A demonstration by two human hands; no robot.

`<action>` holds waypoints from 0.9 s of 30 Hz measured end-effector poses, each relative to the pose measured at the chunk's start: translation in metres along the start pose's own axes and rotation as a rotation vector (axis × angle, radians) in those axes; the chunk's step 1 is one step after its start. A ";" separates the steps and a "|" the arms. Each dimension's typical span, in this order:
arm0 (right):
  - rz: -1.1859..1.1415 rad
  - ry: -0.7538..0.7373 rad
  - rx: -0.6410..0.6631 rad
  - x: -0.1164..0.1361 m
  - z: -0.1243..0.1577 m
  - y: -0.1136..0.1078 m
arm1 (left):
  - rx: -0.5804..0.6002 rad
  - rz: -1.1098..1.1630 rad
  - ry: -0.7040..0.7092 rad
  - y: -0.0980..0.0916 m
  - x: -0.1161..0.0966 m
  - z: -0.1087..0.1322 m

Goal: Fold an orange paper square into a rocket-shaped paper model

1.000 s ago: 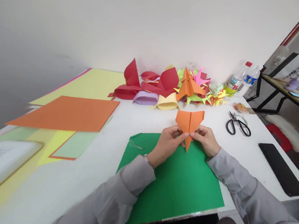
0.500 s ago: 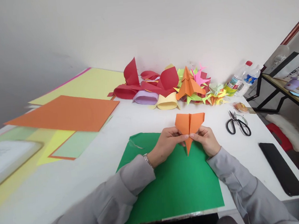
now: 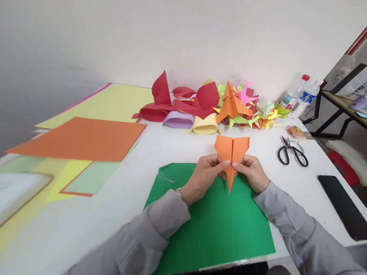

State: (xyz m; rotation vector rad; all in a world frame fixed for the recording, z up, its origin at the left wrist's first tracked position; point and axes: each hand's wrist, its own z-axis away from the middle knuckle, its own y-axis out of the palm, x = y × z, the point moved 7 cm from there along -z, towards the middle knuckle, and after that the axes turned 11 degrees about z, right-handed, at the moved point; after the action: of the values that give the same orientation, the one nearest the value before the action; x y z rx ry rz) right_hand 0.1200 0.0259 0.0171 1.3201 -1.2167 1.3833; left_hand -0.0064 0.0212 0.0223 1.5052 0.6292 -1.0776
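An orange paper plane (image 3: pixel 232 148) is held up above the green sheet (image 3: pixel 214 233), its narrow tip pointing down toward me and its wide end away. My left hand (image 3: pixel 202 176) pinches it from the left, thumb on the paper near the centre crease. From the right, my right hand (image 3: pixel 252 172) grips it the same way, the two thumbs close together on the fold. The fingers behind the paper are partly hidden.
Behind stand red paper shapes (image 3: pixel 157 112), another orange paper plane (image 3: pixel 232 106) and several folded pieces. Scissors (image 3: pixel 291 153) and a black phone (image 3: pixel 347 209) lie to the right. Orange card (image 3: pixel 81 140) and a white box-like object (image 3: pixel 12 197) are at left. Bottles (image 3: pixel 305 97) stand back right.
The orange paper plane has tilted a little, its wide end higher and its tip slightly lower. Both hands have shifted only slightly and keep their pinch.
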 end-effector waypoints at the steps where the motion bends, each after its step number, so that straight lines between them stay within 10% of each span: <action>1: -0.003 0.008 0.005 0.000 0.000 0.000 | 0.005 0.000 -0.006 0.000 0.001 0.000; 27: -0.060 0.030 0.007 -0.007 -0.001 0.000 | 0.025 0.069 -0.030 0.005 0.001 0.001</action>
State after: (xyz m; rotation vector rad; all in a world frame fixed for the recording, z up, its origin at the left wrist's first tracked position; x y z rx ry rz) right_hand 0.1200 0.0274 0.0100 1.3255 -1.1447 1.3611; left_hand -0.0015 0.0189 0.0238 1.5189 0.5408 -1.0575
